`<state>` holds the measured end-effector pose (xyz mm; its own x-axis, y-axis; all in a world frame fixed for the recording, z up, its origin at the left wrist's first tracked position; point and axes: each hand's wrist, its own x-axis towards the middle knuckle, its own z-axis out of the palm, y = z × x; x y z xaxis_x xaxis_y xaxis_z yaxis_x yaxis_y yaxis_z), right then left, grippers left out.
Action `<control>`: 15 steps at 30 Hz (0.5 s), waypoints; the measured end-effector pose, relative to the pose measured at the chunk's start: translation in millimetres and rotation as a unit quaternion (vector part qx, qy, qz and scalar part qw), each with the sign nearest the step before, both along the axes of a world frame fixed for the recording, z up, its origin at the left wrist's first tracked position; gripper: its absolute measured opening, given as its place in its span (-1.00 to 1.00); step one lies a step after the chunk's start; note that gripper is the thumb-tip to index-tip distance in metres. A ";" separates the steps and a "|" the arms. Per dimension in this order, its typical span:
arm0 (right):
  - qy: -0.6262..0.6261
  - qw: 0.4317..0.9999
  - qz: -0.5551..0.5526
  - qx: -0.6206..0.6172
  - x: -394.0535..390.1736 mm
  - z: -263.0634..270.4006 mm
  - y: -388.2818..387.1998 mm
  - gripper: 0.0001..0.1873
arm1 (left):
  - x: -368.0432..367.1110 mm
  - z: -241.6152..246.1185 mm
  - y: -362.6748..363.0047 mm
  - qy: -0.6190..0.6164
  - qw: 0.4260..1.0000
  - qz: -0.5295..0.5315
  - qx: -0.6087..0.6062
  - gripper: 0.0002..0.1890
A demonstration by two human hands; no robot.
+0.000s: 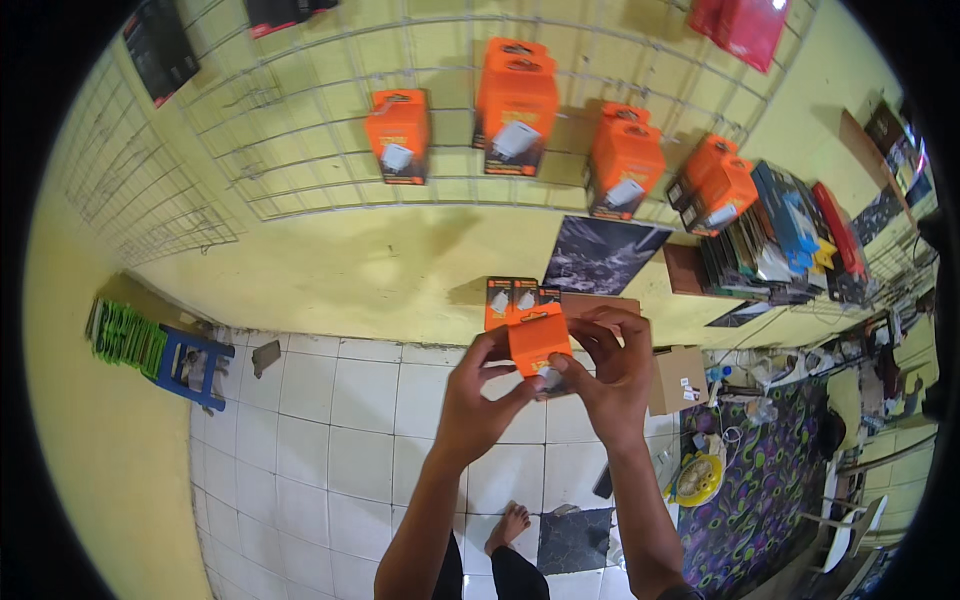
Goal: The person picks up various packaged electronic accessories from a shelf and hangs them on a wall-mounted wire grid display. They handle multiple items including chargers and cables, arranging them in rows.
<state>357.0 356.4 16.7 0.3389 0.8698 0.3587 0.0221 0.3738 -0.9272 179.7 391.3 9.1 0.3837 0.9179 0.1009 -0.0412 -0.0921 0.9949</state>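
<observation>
Between my two hands is an orange and black charger box with a hang-hole tab at its top. My left hand grips its left side, thumb near the lower front. My right hand has its thumb on the box's front, with the other fingers raised behind its right edge. Just beyond, similar small boxes stand in a row, partly hidden by the held one. Higher up, more orange charger boxes hang from a wire grid on the yellow wall.
Shelved boxes stick out at the right. A cardboard carton stands low on the right, near a yellow fan and a patterned mat. A blue plastic stool with green packs is at the left. White tiles cover the floor.
</observation>
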 end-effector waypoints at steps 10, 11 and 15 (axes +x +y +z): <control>-0.069 0.997 -0.010 0.018 -115.9 52.6 86.9 -0.60 | -86.1 66.2 94.3 -0.135 0.968 0.174 0.119 -0.52; -0.060 0.998 -0.016 0.032 -122.1 58.4 100.4 -0.61 | -87.9 70.6 105.2 -0.130 0.968 0.175 0.128 -0.55; -0.057 0.995 -0.044 0.066 -137.5 72.8 139.3 -0.66 | -96.7 82.8 142.1 -0.141 0.959 0.189 0.159 -0.64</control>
